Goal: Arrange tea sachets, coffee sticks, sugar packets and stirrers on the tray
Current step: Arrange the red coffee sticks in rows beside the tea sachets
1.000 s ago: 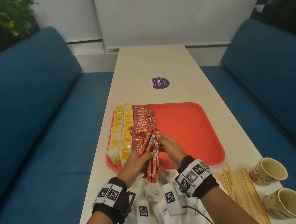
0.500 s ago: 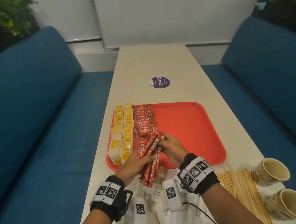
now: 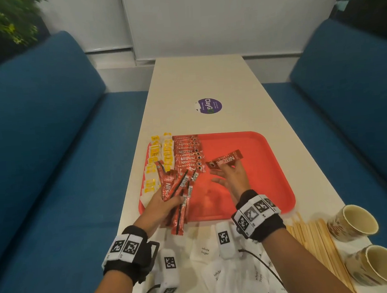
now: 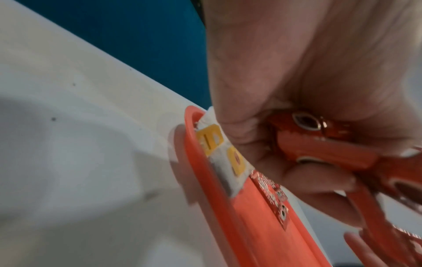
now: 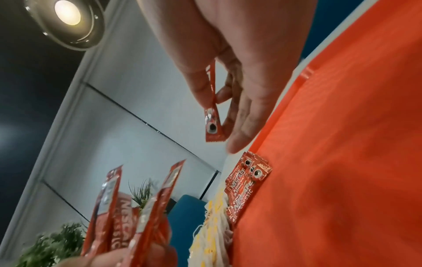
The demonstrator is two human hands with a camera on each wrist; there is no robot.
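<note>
**Coffee row half laid, one stick in the air**

Blue sofas flank a long pale table (image 3: 197, 82), and I take the red tray (image 3: 247, 183) on it as my landmark. Along the tray's left edge lie two columns of yellow tea sachets (image 3: 159, 162), with a column of coffee sticks (image 3: 187, 153) just inside them. Off the tray's near edge sit white sugar packets (image 3: 204, 250); past its near right corner lie the wooden stirrers (image 3: 313, 236), with two paper cups (image 3: 353, 222) beyond them.

I judge the coffee step to be in hand, with sugar and stirrers not yet started. My left hand (image 3: 162, 205) hangs over the tray's near left corner, fingers curled round a fanned bundle (image 3: 179, 193) of sticks. My right hand (image 3: 231, 178) hovers above the tray's middle, wrist raised, thumb and forefinger pinching a single stick (image 3: 225, 159) held crosswise, the other fingers loosely spread.

Next, I reckon, that stick wants turning parallel to the laid ones and setting down at the near end of their column, touching the last without riding over it.
</note>
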